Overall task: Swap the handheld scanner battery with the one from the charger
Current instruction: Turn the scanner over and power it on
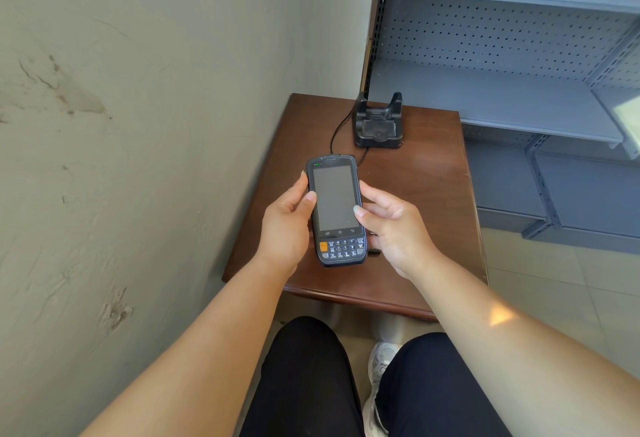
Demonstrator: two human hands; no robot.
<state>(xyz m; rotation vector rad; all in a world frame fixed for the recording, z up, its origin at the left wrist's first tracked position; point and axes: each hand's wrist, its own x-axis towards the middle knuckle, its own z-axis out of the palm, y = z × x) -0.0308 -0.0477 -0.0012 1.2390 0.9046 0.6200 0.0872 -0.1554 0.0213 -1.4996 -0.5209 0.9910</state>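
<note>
The handheld scanner [335, 209] is a dark device with a blank screen, a small keypad and an orange key, held face up above the brown table [426, 201]. My left hand [285, 228] grips its left side, thumb on the screen edge. My right hand [393, 228] holds its right side, fingers curled behind it. The black charger cradle [378, 123] stands at the table's far edge with a dark battery lying in its rear slot. A small black piece [374, 251] shows on the table just under my right hand; I cannot tell what it is.
A black cable [337, 133] runs from the cradle across the table's back left. A plaster wall [138, 125] is close on the left. Grey metal shelving [519, 90] stands behind and to the right of the table. My legs and a shoe [381, 367] are below.
</note>
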